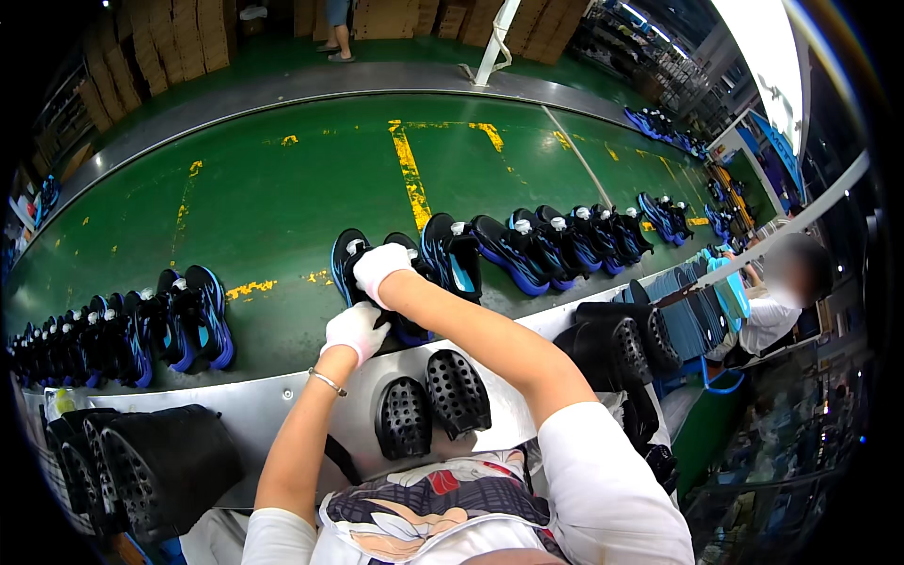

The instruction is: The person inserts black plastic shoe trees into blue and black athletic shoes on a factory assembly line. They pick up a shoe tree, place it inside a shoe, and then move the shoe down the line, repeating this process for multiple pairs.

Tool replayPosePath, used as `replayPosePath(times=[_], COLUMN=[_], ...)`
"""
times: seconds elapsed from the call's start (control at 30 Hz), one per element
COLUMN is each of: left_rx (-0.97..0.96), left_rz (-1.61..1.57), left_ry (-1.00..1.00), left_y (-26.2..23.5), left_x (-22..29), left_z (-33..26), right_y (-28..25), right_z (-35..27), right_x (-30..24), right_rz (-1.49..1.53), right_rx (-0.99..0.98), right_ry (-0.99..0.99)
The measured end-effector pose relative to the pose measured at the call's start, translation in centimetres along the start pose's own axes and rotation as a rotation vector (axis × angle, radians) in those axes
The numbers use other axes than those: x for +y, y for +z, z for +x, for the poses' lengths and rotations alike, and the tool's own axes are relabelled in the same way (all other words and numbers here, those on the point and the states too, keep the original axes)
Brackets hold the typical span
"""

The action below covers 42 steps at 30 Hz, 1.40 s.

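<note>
Both my hands wear white gloves and are at a black-and-blue sports shoe (345, 252) on the near edge of the green surface. My right hand (381, 268) is closed over the shoe's upper, its fingertips partly hidden. Just below it, my left hand (355, 333) has its fingers curled at the near end of the shoe, thumb side toward another shoe (411, 331). Two black, perforated, shoe-shaped forms (403, 417) (458, 394) lie side by side on the metal ledge (287, 395) in front of me.
Rows of similar shoes run left (202, 315) and right (556, 245) along the green surface. Large black perforated pieces (169, 461) stand at my left, more (612, 344) at my right. Beyond them, a co-worker (772, 315) sits near stacked blue insoles (692, 306). Cardboard boxes (169, 42) line the back.
</note>
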State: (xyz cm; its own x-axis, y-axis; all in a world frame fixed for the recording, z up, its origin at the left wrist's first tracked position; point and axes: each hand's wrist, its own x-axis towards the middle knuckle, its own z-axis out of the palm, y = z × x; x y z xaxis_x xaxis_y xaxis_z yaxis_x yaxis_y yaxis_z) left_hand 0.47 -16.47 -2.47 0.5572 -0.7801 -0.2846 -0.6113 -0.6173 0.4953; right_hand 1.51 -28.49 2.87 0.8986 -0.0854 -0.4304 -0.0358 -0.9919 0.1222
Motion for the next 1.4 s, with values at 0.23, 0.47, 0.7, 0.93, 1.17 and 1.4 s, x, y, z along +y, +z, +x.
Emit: replayPosePath(times=[0.23,0.47,0.7,0.93,1.17,1.4], left_rx=[0.349,0.326,0.741,0.660,0.465,-0.235], left_rz=[-0.094,0.129,0.066,-0.110,-0.382,-1.691], left_ry=[0.043,-0.101,0.074,0.198,0.144,0.386], left_y=[2.4,-1.5,-1.0,-0.1,-0.2,-0.8], left_x=[-1.7,-2.2,-1.0,0.3,2.2,4.5], left_z=[-0.7,-1.8,-6.3,-7.8,-8.9,-11.6], right_y=[-1.3,1.6,4.3,5.5,3.8,-0.8], right_z=[-10.0,-23.9,-27.5,-26.3,-27.3,-27.3], right_x=[0.9,4.2,1.6,1.1,1.1,-0.9], right_rz=[0.316,0.613,0.572,0.435,0.456,0.561], right_rx=[0.341,0.682,0.579,0.496,0.565,0.684], right_ry=[-0.137,-0.040,-0.083,-0.218,-0.274,-0.339])
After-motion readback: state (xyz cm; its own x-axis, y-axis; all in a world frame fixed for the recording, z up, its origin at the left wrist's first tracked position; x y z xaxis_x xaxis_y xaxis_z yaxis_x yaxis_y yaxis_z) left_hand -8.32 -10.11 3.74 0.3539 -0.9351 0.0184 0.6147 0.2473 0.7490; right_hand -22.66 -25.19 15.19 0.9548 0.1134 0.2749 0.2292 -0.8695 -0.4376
